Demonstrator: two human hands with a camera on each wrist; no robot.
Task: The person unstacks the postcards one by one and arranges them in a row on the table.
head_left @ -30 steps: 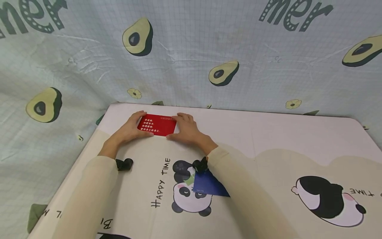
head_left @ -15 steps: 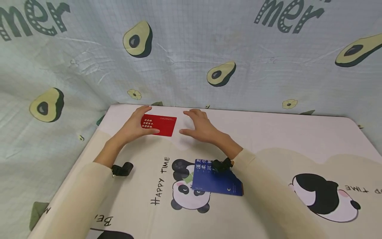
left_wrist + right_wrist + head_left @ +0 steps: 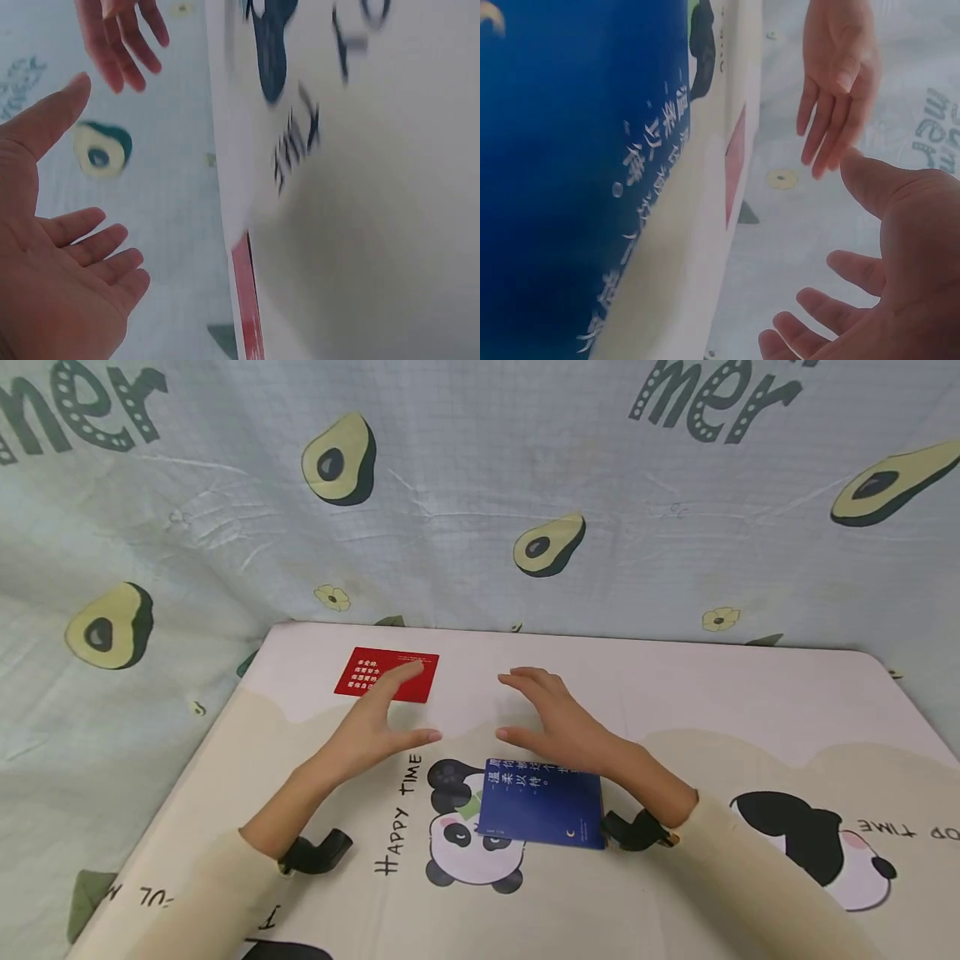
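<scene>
Card, red [image 3: 369, 667], lay flat at table's [image 3: 750, 689] far left. Left hand [image 3: 367, 735] hung above table, thumb and fingers spread. Right hand [image 3: 570, 727], also spread, hung to its right. Blue booklet [image 3: 536, 810] lay nearer, partly covering panda print [image 3: 468, 864].

One pair, part-sleeved: left forearm [image 3: 288, 810] and right forearm [image 3: 656, 789] are slanting forward and inward, left hand [image 3: 371, 735] and right hand [image 3: 562, 727] are hovering apart at their ends, palms are facing each other, and each thumb is standing well away from its own loosely extended fingers.
</scene>
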